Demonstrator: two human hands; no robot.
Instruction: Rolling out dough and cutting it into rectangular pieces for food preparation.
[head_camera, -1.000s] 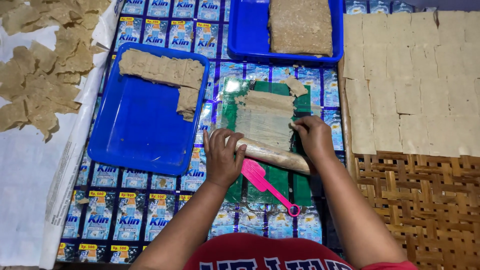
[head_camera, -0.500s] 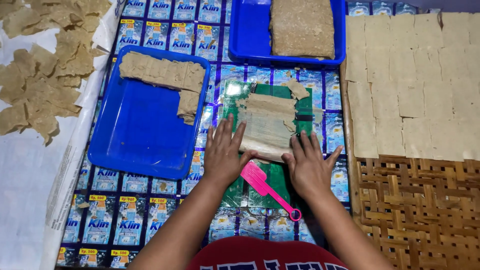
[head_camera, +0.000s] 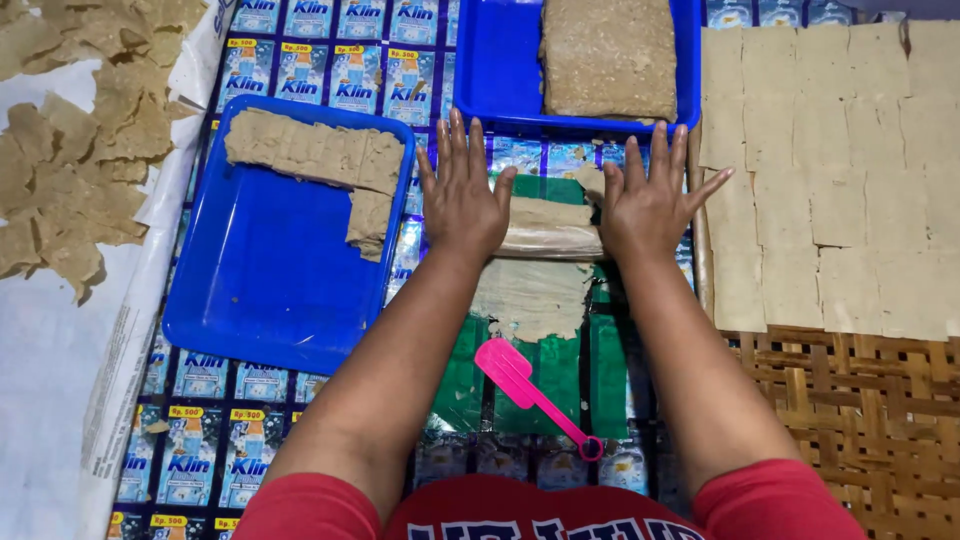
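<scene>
Pressing down with both palms, we have our left hand (head_camera: 462, 200) and right hand (head_camera: 648, 200) flat and spread-fingered on the two ends of a pale rolling pin (head_camera: 550, 240), which lies crosswise over a thin sheet of beige dough (head_camera: 532, 295) on green plastic (head_camera: 555, 375). Half a second ago our hands sat lower, near the bottom of the sheet; now they and the pin have travelled toward twelve o'clock, and the dough shows flattened below them. A pink spatula (head_camera: 525, 385) lies at six o'clock of the pin, where it lay before. At nine o'clock a blue tray (head_camera: 260, 300) holds cut dough strips (head_camera: 310, 155); at twelve o'clock a second blue tray (head_camera: 500, 70) carries a brown slab (head_camera: 608, 55). At three o'clock, flat squares (head_camera: 830, 170) cover a woven mat (head_camera: 860, 430). Crumpled pieces (head_camera: 70, 150) lie at ten o'clock.
</scene>
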